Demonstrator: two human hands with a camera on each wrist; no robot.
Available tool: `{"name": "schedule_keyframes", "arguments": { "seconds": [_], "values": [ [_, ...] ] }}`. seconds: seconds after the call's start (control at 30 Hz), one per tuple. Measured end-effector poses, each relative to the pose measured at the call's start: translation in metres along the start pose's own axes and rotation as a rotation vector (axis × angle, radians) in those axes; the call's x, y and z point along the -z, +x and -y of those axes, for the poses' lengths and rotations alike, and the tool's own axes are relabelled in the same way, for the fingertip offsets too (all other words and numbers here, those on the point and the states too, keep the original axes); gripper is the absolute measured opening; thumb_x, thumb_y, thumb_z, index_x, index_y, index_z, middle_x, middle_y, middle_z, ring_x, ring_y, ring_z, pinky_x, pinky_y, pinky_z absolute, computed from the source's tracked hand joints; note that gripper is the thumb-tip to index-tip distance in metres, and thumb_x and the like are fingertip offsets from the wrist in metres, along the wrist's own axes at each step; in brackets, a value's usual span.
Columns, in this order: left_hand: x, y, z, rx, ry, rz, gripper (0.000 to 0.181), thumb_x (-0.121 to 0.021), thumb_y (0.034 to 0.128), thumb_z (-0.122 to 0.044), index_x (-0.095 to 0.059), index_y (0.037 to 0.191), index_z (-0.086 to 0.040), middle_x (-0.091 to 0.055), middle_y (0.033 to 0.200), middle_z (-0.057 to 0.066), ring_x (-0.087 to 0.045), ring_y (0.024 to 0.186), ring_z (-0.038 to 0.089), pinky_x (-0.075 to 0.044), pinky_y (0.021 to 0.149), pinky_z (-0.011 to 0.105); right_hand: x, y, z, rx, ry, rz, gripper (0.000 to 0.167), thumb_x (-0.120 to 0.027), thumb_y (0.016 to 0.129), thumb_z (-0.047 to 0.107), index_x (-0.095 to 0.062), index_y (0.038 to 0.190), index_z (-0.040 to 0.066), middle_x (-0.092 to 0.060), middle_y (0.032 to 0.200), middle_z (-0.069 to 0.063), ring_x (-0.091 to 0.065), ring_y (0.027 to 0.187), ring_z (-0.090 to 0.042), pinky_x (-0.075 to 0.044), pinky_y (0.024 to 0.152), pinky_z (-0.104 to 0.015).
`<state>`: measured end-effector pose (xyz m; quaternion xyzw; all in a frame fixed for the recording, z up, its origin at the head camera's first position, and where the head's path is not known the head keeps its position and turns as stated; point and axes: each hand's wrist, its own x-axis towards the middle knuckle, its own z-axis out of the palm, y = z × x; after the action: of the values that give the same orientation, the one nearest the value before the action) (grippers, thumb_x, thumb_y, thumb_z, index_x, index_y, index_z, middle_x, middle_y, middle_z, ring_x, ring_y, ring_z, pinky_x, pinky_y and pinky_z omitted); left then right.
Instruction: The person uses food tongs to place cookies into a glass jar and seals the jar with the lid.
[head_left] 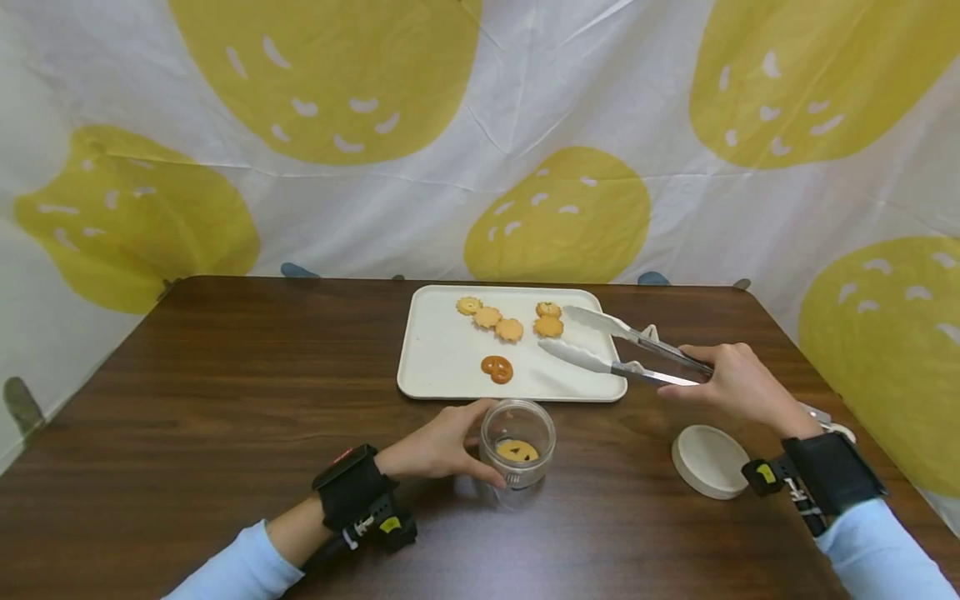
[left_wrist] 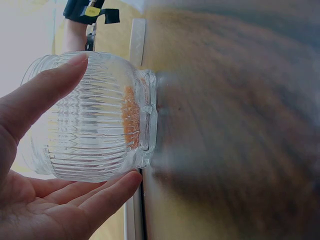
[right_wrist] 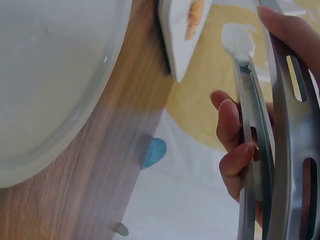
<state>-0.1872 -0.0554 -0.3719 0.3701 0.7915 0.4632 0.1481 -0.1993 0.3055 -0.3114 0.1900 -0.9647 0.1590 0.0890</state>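
Note:
My left hand (head_left: 450,442) holds a ribbed clear glass jar (head_left: 497,467) from its left side, thumb and fingers around the wall. One round cookie (head_left: 517,451) lies at the jar's bottom, seen edge-on through the glass as an orange strip (left_wrist: 131,118) in the left wrist view. My right hand (head_left: 738,385) grips metal tongs (head_left: 652,342) with white tips, spread apart above the right side of a white tray (head_left: 435,371). Nothing is between the tips. Two stacked-looking cookies (head_left: 548,326) lie near them. A pretzel (head_left: 497,368) and several scalloped cookies (head_left: 487,317) also rest on the tray.
A round white lid (head_left: 710,461) lies on the brown wooden table (head_left: 247,400), under my right forearm's left side. A metal and white object (head_left: 838,432) is partly hidden behind my right wrist. A white cloth with yellow shapes (head_left: 558,217) hangs behind the table.

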Motion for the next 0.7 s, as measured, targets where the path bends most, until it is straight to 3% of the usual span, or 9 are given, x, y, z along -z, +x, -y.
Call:
{"name": "schedule_keyframes", "arguments": {
  "seconds": [0.07,0.2,0.33,0.7],
  "values": [
    [0.0,0.0,0.0,-0.009,0.001,-0.001,0.079,-0.081,0.0619,-0.016,-0.04,0.127,-0.002,-0.051,0.121,0.012,-0.047,0.113,0.023,-0.043,0.091,0.028,-0.001,0.005,-0.002,-0.031,0.013,0.03,0.064,-0.073,0.069,0.042,-0.059,0.11,-0.005,-0.041,0.052,0.006,-0.037,0.049,-0.01,-0.029,0.043,-0.021],
    [0.0,0.0,0.0,-0.006,-0.013,0.003,0.079,-0.081,0.0622,-0.015,-0.039,0.128,-0.001,-0.051,0.122,0.013,-0.047,0.114,0.024,-0.043,0.091,0.028,-0.007,0.014,-0.005,-0.074,0.024,0.069,0.07,-0.073,0.068,0.044,-0.057,0.112,-0.007,-0.044,0.052,0.005,-0.039,0.048,-0.01,-0.031,0.042,-0.022],
    [0.0,-0.001,-0.001,0.005,-0.014,0.009,0.079,-0.081,0.0624,-0.014,-0.039,0.128,-0.002,-0.051,0.122,0.012,-0.047,0.114,0.023,-0.043,0.091,0.028,-0.015,0.022,-0.008,-0.085,0.029,0.095,0.063,-0.074,0.069,0.041,-0.06,0.108,-0.006,-0.049,0.055,0.003,-0.041,0.048,-0.01,-0.033,0.043,-0.023],
    [0.001,0.0,0.001,-0.013,-0.018,0.014,0.078,-0.08,0.0635,-0.016,-0.039,0.128,-0.002,-0.05,0.122,0.014,-0.047,0.114,0.024,-0.043,0.092,0.029,-0.024,0.03,-0.007,-0.1,0.014,0.126,0.048,-0.072,0.07,0.043,-0.064,0.09,0.001,-0.04,0.052,0.006,-0.036,0.047,-0.009,-0.028,0.043,-0.022]
  ]
}}
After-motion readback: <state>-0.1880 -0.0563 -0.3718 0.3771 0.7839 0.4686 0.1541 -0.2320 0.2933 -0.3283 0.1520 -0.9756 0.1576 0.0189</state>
